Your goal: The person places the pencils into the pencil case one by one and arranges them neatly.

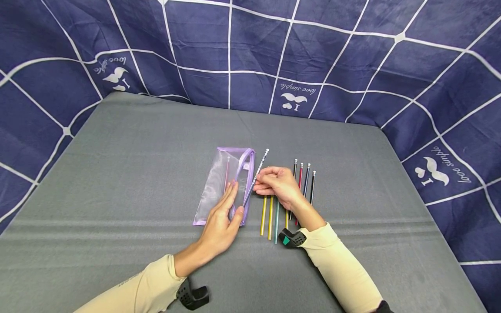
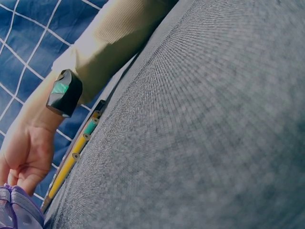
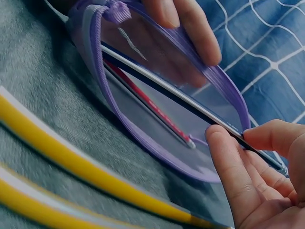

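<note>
A see-through mesh pencil pouch [image 1: 209,193] with purple trim lies on the table, its zip side facing right. My left hand [image 1: 222,226] holds the pouch by its zipped edge; in the right wrist view its fingertips [image 3: 202,36] lie over the upper lip, and the mouth gapes. My right hand [image 1: 279,184] pinches a dark pencil with white markings [image 1: 263,161] between thumb and fingers, near the eraser end. That pencil slants through the mouth, its lower part inside the pouch. A red pencil [image 3: 155,107] lies inside, seen through the mesh.
Right of the pouch, several pencils lie side by side: yellow pencils [image 1: 270,224], a teal pencil [image 1: 276,224], a red pencil [image 1: 300,174] and dark pencils [image 1: 313,187]. My right forearm partly covers them. A blue checked cloth [image 1: 254,52] hangs behind the grey table [image 1: 148,143].
</note>
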A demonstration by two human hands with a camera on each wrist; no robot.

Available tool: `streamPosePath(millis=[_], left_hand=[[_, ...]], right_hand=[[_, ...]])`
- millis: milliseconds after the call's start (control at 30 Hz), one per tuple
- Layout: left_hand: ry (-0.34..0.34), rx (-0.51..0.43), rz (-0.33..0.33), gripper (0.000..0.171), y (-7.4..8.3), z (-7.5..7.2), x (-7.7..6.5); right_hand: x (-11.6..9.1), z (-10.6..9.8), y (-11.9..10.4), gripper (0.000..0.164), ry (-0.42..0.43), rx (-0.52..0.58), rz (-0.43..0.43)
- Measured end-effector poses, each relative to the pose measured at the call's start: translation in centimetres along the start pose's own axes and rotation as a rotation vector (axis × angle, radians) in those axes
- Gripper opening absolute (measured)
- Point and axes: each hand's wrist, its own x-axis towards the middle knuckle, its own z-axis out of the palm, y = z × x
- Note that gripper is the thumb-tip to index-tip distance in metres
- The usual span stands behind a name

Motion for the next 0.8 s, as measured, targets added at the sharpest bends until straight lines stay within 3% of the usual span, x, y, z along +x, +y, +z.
streamPosePath(millis=[267,567,800], left_hand=[[0.0,-0.004,-0.001,0.056,0.0,0.0,-0.1],[-0.003,0.002,-0.002,0.057,0.1,-0.1,0.0],[-0.009,-0.004,-0.005,0.057,0.1,-0.1,0.1]], right_hand=[[0.0,1.2,0.4,0.009,-0.033,-0.018,0.036],[0.0,2.1,0.4,0.027,-0.095,-0.055,0.09],[0.1,2.0,0.5,0.028,-0.114,-0.055,0.076]])
